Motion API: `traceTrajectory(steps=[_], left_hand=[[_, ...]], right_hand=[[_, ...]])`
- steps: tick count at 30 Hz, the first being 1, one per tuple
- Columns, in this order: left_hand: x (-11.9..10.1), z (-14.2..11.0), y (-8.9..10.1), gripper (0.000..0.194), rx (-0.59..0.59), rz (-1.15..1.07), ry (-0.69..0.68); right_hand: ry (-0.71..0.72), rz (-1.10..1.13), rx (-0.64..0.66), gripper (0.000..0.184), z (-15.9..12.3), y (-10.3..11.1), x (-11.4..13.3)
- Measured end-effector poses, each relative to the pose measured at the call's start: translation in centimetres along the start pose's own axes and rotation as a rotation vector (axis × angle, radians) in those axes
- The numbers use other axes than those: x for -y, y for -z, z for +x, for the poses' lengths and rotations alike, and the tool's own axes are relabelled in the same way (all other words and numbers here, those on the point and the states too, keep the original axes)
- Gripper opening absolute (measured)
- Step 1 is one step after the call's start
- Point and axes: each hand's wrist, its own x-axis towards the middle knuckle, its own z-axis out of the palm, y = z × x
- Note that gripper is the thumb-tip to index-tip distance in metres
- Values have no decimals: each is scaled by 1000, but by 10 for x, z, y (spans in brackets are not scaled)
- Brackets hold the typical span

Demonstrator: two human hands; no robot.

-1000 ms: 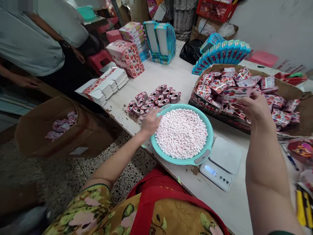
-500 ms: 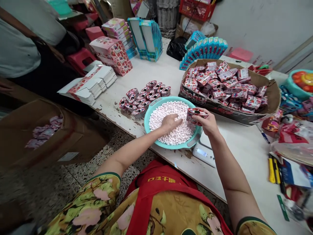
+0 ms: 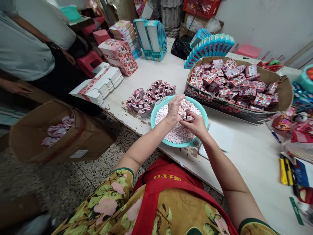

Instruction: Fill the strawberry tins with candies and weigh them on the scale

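A turquoise bowl (image 3: 204, 112) full of small pale pink candies (image 3: 174, 133) sits near the table edge. My left hand (image 3: 173, 111) is cupped round a handful of these candies, over the bowl. Close against it, my right hand (image 3: 197, 126) grips a small strawberry-printed candy container (image 3: 188, 118). Its top faces up, partly hidden by my fingers and the candies. To the right of the bowl is a white scale (image 3: 220, 135), partly covered by my right forearm. Several similar containers (image 3: 149, 99) stand grouped beyond the bowl's left side, round holes upward.
A carton (image 3: 232, 112) heaped with wrapped containers stands on the right. Flattened white boxes (image 3: 102, 81), strawberry boxes (image 3: 119, 54) and blue display boxes (image 3: 156, 42) stand at the back. Another carton (image 3: 80, 140) is by the floor at left. A person (image 3: 26, 55) stands at far left.
My left hand has come up out of the candies with a handful. My right hand has brought the container left over the bowl, against the left hand. The view has shifted slightly.
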Motion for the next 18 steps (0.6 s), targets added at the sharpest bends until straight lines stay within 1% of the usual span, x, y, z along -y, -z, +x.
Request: traceTrajectory(steps=[3,6,8,11,15,18], left_hand=[[5,4,1,40,-17,1,-62],[8,6,1,44,-16,41,-99],[8,7,-2,46,-34,57,-115],[7,8,-8,48,-53,97,-99],[5,8,-14,50,-28,160,-74],[5,10,-15,52,-18,167,-81]], right_hand=[[8,-20,-38,47,5,-6,-1],[24,-75,-96,47,7,-6,-1],[37,-114,-97,42,8,-6,0],[27,-116,-81,37,9,-4,1],[6,-117,-114,40,12,-2,-1],[2,-117,-90,41,14,-2,-2]])
